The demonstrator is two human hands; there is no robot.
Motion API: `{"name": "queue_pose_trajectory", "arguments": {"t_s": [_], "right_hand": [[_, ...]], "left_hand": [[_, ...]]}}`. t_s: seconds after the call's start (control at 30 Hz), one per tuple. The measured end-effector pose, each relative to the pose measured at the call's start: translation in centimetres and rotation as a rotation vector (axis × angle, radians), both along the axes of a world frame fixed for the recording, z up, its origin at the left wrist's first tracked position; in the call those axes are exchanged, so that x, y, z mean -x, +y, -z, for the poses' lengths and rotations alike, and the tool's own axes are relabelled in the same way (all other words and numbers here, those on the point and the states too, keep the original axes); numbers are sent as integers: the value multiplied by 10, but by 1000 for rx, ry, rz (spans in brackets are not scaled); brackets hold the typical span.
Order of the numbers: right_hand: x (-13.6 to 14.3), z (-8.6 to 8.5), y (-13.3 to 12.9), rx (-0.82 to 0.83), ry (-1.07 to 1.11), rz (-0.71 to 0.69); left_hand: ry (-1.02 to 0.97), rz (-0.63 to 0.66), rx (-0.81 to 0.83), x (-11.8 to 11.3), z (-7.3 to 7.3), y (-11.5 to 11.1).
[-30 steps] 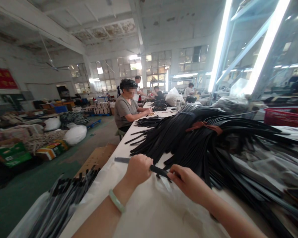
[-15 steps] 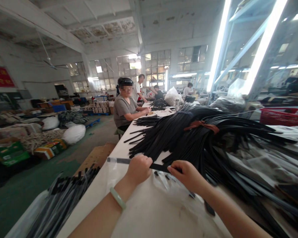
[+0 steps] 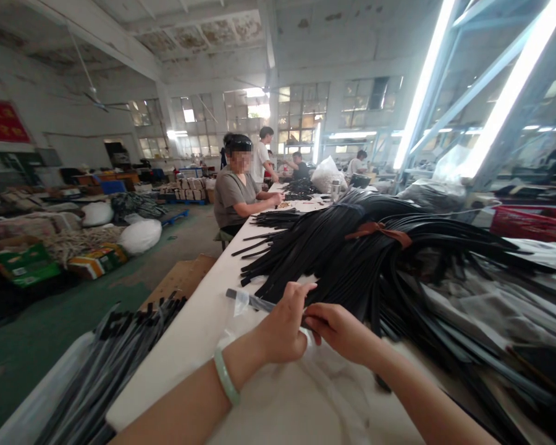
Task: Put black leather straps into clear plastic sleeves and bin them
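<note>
Black strip (image 3: 258, 303) is pinched by the curled right hand (image 3: 343, 329); left hand (image 3: 285, 326) extends a finger, its grip unclear.

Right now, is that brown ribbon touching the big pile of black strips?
Touching. The head view shows the brown ribbon lying snugly across the bunched black strips.

Free passage: left margin of the table (image 3: 204, 296), outboard of the far end of the strip (image 3: 232, 293) | Barrier ahead and right: heap (image 3: 306, 256) of black lengths | Minor obstacle: loose film (image 3: 241, 304) near the left hand (image 3: 285, 326) | Narrow point: right hand (image 3: 337, 329) close against it | Beyond: seated worker (image 3: 234, 194), left side
</note>
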State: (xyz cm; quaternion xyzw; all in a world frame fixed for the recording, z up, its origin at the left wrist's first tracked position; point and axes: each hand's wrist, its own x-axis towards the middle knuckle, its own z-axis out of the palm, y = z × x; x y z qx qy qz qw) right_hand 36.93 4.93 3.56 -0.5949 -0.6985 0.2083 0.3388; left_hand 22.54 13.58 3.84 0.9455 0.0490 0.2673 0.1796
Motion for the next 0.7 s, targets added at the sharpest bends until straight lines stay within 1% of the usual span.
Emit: {"name": "queue_pose_trajectory", "arguments": {"t_s": [0.03, 0.07, 0.1, 0.13, 0.2, 0.23, 0.27, 0.3, 0.33, 0.4, 0.43, 0.47, 0.5, 0.53, 0.6, 0.63, 0.7], "right_hand": [[-2, -1, -1, -5, -55, 13], [-4, -3, -2, -19, -122, 42], [-8, -5, -3, -40, -195, 84], [-12, -7, -4, -64, -268, 131], [-21, -11, -5, -102, -387, 211], [-26, -13, -6, -111, -427, 239], [-30, -14, -6, -118, -455, 264], [-34, -15, -6, -127, -471, 287], [-38, -16, -6, -141, -477, 309], [-41, -16, -6, -182, -473, 349], [-42, -16, -7, -204, -468, 358], [-42, -15, -7, -225, -463, 362], [-41, -14, -8, -248, -459, 361], [-39, -14, -8, -271, -456, 359], [-35, -11, -9, -314, -453, 348], [-34, -10, -9, -332, -452, 340], [-32, -6, -8, -350, -450, 318]], "left_hand": [[23, 3, -15, 4, -5, 4], [55, -33, -41, 10, -11, 10], [97, -115, -68, 18, -17, 16], [140, -244, -82, 28, -22, 22], [225, -576, -47, 54, -26, 34], [277, -723, -2, 68, -24, 39], [329, -828, 49, 81, -20, 42], [378, -886, 99, 93, -13, 44], [414, -909, 140, 103, -6, 43], [403, -910, 205, 115, 7, 38], [347, -888, 243, 116, 11, 33], [266, -845, 304, 114, 12, 28], [175, -779, 403, 110, 11, 22], [86, -692, 539, 104, 7, 17], [-62, -492, 862, 91, -4, 8], [-133, -419, 1022, 85, -11, 5], [-296, -336, 1295, 79, -25, 3]]}}
